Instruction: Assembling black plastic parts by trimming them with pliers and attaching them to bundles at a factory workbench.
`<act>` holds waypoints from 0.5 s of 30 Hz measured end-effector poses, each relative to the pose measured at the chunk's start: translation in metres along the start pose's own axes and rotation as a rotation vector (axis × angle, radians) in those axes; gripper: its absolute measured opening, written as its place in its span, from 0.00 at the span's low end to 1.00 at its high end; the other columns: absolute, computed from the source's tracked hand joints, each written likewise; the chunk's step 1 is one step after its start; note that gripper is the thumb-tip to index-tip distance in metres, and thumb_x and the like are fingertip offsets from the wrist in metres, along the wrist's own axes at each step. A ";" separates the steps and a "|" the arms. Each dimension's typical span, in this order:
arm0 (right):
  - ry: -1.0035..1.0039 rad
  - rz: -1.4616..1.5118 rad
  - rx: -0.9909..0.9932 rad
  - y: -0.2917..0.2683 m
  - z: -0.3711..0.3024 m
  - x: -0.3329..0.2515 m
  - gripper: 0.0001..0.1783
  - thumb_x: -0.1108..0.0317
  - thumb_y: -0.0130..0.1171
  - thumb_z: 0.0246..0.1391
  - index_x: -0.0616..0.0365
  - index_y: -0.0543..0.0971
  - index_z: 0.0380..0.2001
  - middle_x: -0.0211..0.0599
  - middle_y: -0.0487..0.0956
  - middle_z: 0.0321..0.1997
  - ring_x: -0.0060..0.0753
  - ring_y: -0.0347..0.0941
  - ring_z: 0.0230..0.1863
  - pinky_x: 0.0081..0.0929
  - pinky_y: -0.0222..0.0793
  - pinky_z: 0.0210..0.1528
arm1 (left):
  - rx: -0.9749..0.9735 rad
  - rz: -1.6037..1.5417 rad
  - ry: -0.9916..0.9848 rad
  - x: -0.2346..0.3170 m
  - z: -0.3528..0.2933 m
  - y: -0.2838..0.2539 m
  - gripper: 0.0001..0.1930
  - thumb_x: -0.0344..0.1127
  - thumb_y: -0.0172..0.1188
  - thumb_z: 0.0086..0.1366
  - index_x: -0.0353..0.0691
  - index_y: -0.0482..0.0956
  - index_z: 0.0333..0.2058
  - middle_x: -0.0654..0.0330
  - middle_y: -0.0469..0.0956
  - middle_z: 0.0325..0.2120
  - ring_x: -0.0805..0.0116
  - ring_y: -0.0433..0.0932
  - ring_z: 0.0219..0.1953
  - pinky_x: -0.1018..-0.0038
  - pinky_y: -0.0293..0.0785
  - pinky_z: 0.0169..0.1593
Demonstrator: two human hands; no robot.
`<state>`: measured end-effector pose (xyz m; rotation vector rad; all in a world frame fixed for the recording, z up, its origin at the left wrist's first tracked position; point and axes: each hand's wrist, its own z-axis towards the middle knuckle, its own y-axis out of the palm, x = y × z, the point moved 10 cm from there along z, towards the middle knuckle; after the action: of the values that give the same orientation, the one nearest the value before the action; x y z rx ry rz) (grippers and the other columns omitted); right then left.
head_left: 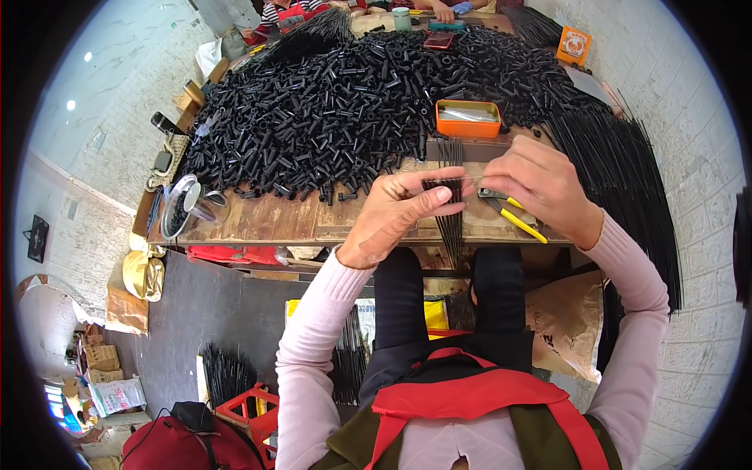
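Note:
Over the front edge of the wooden table, my left hand (398, 210) is closed around a row of thin black rods (450, 235). They stand roughly side by side, with ends sticking out above and below my fingers. Just to its right, my right hand (544, 184) pinches a thin, pale needle-like piece (472, 178), whose left end reaches the rods by my left fingertips. Under my right hand lie pliers (517, 218) with yellow handles. Beyond both hands stands an orange box (468, 128) holding slender silvery sticks.
A wide heap of short black tubes (329, 110) covers most of the wooden table (337, 223). Long black rods (619, 164) lie along the right side. A clear jar (182, 207) rests at the left edge. Other people's hands (442, 11) show at the far side.

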<state>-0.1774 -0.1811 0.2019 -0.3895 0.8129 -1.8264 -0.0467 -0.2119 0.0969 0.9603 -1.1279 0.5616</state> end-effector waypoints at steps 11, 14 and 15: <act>0.177 0.037 -0.037 -0.004 -0.015 0.011 0.09 0.74 0.66 0.49 0.62 0.82 0.36 0.37 0.78 0.28 0.35 0.74 0.28 0.28 0.70 0.31 | 0.028 -0.014 0.007 0.001 -0.001 -0.004 0.21 0.34 0.60 0.68 0.28 0.72 0.56 0.46 0.78 0.49 0.58 0.79 0.53 0.66 0.77 0.57; 0.120 -0.096 -0.045 -0.002 -0.015 0.002 0.08 0.76 0.66 0.49 0.63 0.82 0.35 0.38 0.78 0.29 0.36 0.74 0.28 0.29 0.70 0.31 | 0.005 -0.030 0.011 0.000 0.000 0.000 0.22 0.34 0.60 0.68 0.28 0.72 0.56 0.47 0.78 0.50 0.58 0.79 0.53 0.66 0.77 0.57; 0.087 -0.031 -0.040 0.003 -0.009 -0.001 0.09 0.76 0.66 0.49 0.63 0.82 0.36 0.38 0.78 0.30 0.36 0.74 0.28 0.29 0.70 0.31 | 0.007 -0.005 -0.002 0.001 0.000 0.002 0.22 0.33 0.61 0.68 0.27 0.73 0.56 0.47 0.78 0.50 0.57 0.78 0.53 0.66 0.78 0.56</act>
<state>-0.1803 -0.1772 0.1933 -0.3515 0.9087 -1.8693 -0.0479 -0.2113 0.0987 0.9699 -1.1260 0.5609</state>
